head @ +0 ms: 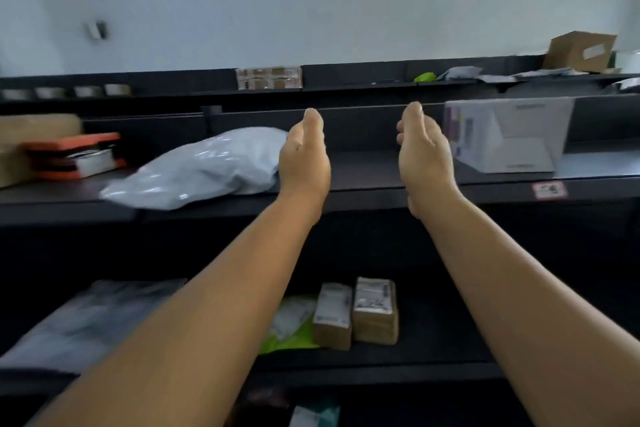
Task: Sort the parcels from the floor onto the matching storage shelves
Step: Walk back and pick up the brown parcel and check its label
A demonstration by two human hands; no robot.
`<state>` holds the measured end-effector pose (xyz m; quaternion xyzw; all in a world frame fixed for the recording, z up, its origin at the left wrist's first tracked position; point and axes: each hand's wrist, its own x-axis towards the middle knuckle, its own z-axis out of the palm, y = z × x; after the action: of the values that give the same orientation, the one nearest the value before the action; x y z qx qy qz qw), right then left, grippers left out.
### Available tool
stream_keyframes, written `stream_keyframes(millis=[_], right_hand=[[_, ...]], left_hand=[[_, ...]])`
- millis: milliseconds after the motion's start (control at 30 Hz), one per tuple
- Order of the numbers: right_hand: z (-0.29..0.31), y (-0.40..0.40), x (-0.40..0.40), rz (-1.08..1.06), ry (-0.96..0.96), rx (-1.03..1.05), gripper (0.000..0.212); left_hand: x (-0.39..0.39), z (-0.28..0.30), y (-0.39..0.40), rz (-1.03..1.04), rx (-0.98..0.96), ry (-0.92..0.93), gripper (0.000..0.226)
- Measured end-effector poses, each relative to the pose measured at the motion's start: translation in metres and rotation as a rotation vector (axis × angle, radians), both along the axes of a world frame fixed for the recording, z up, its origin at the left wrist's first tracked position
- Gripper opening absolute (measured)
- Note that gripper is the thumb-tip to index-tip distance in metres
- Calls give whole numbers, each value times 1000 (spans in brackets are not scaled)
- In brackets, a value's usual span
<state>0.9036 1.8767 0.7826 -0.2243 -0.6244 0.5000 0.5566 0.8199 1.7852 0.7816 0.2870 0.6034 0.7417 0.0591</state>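
Observation:
Both my arms reach forward over a dark storage shelf (367,184). My left hand (304,156) is open and holds nothing; it sits at the right end of a grey plastic mailer bag (204,170) lying on that shelf, and contact cannot be told. My right hand (424,156) is also open and holds nothing, palm facing left, a short way left of a white box (509,135) on the same shelf. The two palms face each other with a bare gap of shelf between them.
An orange-edged flat parcel (76,156) and a brown parcel (34,130) lie at the shelf's left. The top shelf holds a taped carton (268,77), a green bag (425,76) and a cardboard box (580,50). Below stand two small brown boxes (356,314), a green-white bag (291,326) and a grey bag (90,319).

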Motion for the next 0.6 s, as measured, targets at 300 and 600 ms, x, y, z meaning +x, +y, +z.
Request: stream_keyframes(millis=[300,600], right_hand=[[-52,-189,-75,411,-86,-157,49],[-113,-356,-166,838,-208,-156,36]], left_hand=[[-40,-60,-214,307,1,-53,29],[-86,-120,-390,680,20,-144,28]])
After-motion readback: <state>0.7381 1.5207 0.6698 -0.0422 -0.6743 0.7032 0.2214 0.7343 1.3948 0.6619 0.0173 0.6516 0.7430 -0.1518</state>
